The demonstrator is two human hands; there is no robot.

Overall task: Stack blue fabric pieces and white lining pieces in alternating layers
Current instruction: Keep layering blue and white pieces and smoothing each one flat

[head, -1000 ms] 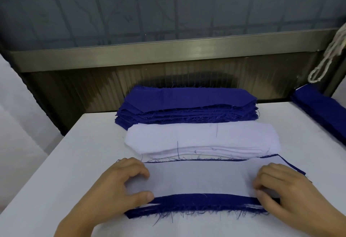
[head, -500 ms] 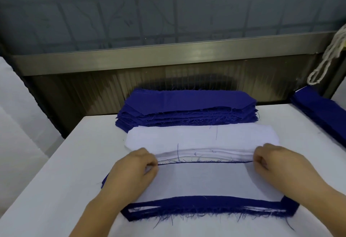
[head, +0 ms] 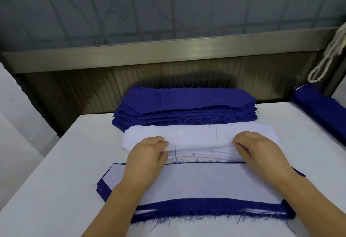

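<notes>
Nearest: alternating stack [head: 196, 182], white on top. Beyond, left hand [head: 148, 154] and right hand [head: 256, 150] pinch the lining pile's [head: 198, 135] near edge; limp, light, best lifted at both ends. Farthest: blue pile [head: 187, 103].

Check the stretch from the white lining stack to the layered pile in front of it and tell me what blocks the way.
Nothing visible does. Both the left hand and the right hand are already at the near edge of the white lining stack, and the layered pile lies directly in front of it, with only loose threads between them.
</notes>
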